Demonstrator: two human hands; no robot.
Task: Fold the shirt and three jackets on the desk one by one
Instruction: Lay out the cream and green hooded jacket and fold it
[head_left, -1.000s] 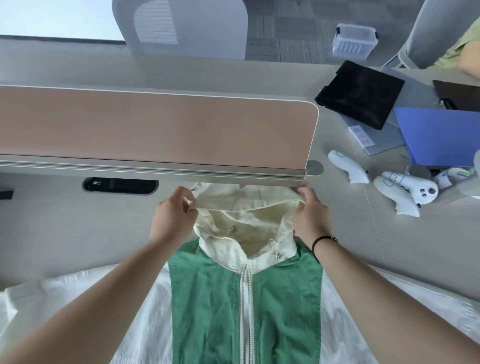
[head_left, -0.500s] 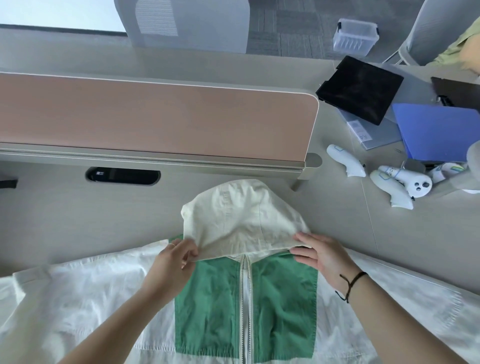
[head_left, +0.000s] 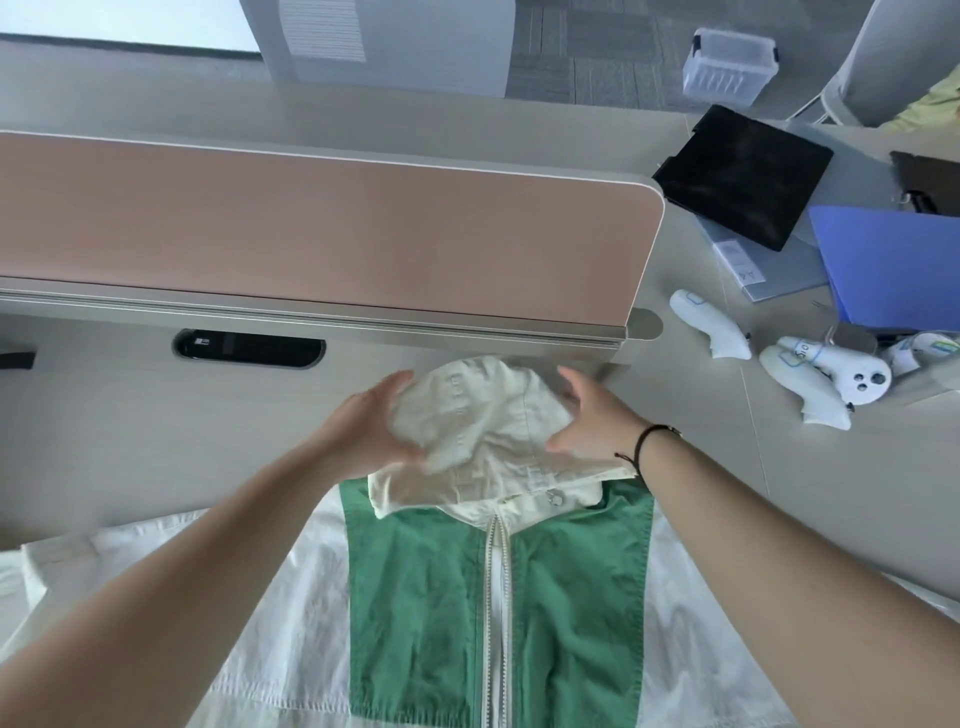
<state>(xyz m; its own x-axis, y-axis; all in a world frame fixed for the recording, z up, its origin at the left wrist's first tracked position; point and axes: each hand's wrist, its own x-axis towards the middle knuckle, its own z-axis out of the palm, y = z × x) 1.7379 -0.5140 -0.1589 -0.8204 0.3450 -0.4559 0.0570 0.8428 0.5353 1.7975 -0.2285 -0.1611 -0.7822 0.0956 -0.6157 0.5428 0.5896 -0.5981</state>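
A zipped jacket (head_left: 561, 613) with a green front, white sleeves and a cream hood (head_left: 483, 431) lies face up on the grey desk (head_left: 156, 441), collar toward the divider. My left hand (head_left: 363, 431) presses against the hood's left side, fingers spread. On the hood's right side rests my right hand (head_left: 597, 410), which has a black cord at the wrist. Both palms cup the bunched hood between them. The jacket's lower part and sleeve ends run out of view. No other garments are visible.
A tan divider panel (head_left: 322, 228) stands just behind the hood, with a cable slot (head_left: 249, 348) to the left. To the right lie white controllers (head_left: 810, 374), a blue folder (head_left: 893, 265) and a black pad (head_left: 743, 176). A clear bin (head_left: 730, 62) sits on the floor.
The hood was flipped down over the collar, then both hands moved from its lower corners up to its sides, bunching it. The view shifted slightly.
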